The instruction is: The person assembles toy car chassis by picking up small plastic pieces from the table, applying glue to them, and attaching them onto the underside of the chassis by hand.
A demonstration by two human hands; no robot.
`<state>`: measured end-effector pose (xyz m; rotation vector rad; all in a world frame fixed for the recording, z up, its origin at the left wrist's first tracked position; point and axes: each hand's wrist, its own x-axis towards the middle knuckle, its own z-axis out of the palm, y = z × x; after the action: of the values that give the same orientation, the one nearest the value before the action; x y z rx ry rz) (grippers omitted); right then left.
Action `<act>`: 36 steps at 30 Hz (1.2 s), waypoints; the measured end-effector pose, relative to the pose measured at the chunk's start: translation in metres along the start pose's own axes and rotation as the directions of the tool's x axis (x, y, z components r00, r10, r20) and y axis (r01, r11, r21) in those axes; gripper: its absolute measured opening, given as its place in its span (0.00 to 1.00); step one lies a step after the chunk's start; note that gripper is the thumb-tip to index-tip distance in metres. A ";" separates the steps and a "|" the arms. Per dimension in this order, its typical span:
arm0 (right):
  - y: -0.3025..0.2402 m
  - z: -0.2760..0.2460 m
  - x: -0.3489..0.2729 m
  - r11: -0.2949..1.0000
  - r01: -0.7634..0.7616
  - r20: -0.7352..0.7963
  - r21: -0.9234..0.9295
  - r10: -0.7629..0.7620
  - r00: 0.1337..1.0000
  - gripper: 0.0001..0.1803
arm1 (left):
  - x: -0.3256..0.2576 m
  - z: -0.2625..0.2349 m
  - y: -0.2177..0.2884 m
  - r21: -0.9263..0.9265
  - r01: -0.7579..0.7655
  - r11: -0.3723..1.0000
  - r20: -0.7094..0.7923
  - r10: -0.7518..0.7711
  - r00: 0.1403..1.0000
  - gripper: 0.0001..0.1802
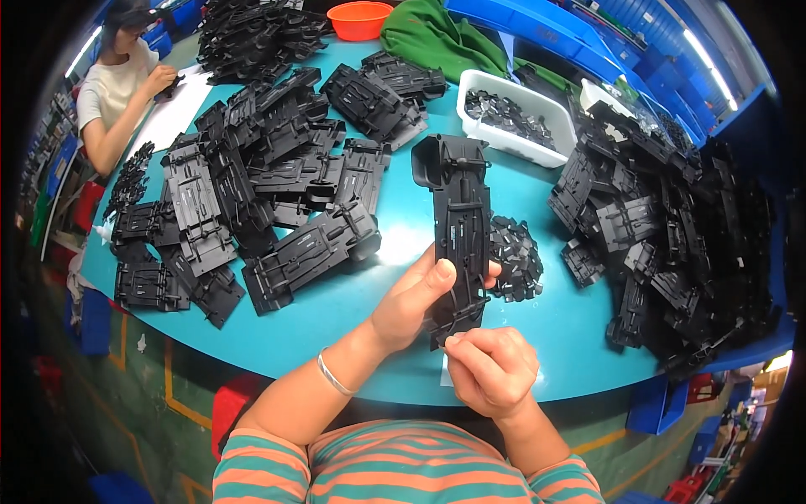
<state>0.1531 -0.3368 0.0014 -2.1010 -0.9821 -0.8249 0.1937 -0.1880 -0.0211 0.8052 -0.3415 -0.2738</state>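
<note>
A long black plastic toy-car chassis (463, 218) stands tilted over the middle of the table, its far end raised. My left hand (411, 294) is wrapped round its lower half, the thumb along the left edge and fingertips showing at the right. At the near end of the chassis, my right hand (495, 367) is closed in a pinch against the corner; whatever lies between thumb and fingers is too small or hidden. Just right of the chassis lies a heap of small black plastic pieces (516, 260) on the teal table (353, 340).
Piles of similar black chassis parts lie at left (197, 202) and right (625, 218). Behind are a white bin (546, 151) of small dark pieces, green cloth (437, 38) and an orange basin (359, 20). Another person (117, 84) works at far left. A red stool (231, 412) stands below the table edge.
</note>
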 end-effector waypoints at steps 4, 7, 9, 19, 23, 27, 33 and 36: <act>0.000 0.001 0.000 1.000 0.008 -0.004 -0.025 -0.008 1.000 0.16 | 0.001 -0.001 -0.001 0.010 -0.005 1.000 0.003 0.005 1.000 0.32; 0.001 0.002 -0.001 0.999 0.010 -0.008 -0.033 -0.010 1.000 0.16 | 0.001 -0.001 -0.001 0.014 -0.018 1.000 0.007 0.018 1.000 0.32; 0.001 0.003 -0.002 0.999 0.010 -0.007 -0.036 -0.010 1.000 0.16 | 0.000 -0.001 -0.002 0.004 -0.008 1.000 -0.002 0.008 1.000 0.32; 0.001 0.005 -0.003 0.999 -0.001 0.006 -0.044 0.001 1.000 0.17 | 0.001 0.001 0.000 0.077 -0.028 0.997 0.015 0.027 1.000 0.33; -0.002 0.003 -0.002 0.999 -0.042 0.034 -0.018 0.042 0.999 0.16 | -0.001 0.002 0.000 0.112 -0.029 0.993 0.012 0.028 1.000 0.34; 0.003 0.006 -0.004 0.999 -0.032 0.016 -0.036 0.032 0.999 0.17 | -0.001 0.002 -0.001 0.170 -0.039 0.985 0.004 0.039 0.999 0.34; 0.004 0.004 -0.004 0.998 -0.050 0.049 -0.045 0.052 0.997 0.17 | 0.000 0.004 -0.003 0.223 0.002 0.975 -0.091 0.019 0.996 0.40; 0.013 -0.006 -0.004 0.995 -0.102 0.055 -0.013 0.102 0.993 0.17 | 0.001 0.002 0.003 0.160 -0.025 0.987 -0.107 0.042 0.993 0.41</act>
<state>0.1607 -0.3491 -0.0020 -2.1740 -0.8925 -0.7258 0.1942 -0.1876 -0.0169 0.9667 -0.2749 -0.1711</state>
